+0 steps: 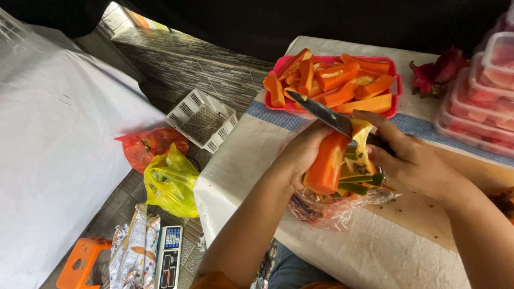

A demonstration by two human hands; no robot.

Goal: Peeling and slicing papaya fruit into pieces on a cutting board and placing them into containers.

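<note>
Head view: the left hand (300,152) has its fingers wrapped around a long orange papaya slice (325,163), holding it up off the tabletop (375,251) so the rind side faces the blade. The right hand (409,160), at 3 o'clock of the slice, has its fingers closed on the handle of a knife (321,112); the dark blade runs up toward 11 o'clock and lies against the top of the slice, where a yellow-green strip of peel (361,134) curls away. Just below the slice, at 5 o'clock, green peelings (358,182) lie in a clear plastic bag (332,208) spread on the tabletop, seemingly set there to catch the scraps. At 12 o'clock a pink tray (396,88) holds peeled orange slices, well within reach. At 2 o'clock stand stacked clear lidded boxes (482,101) of red fruit, with dragon fruit (433,72) beside them. On the floor at 9 o'clock lie a yellow bag (168,182), a red bag (147,144), a white basket (203,120), a digital scale (170,257) and an orange stool (80,262)
</note>
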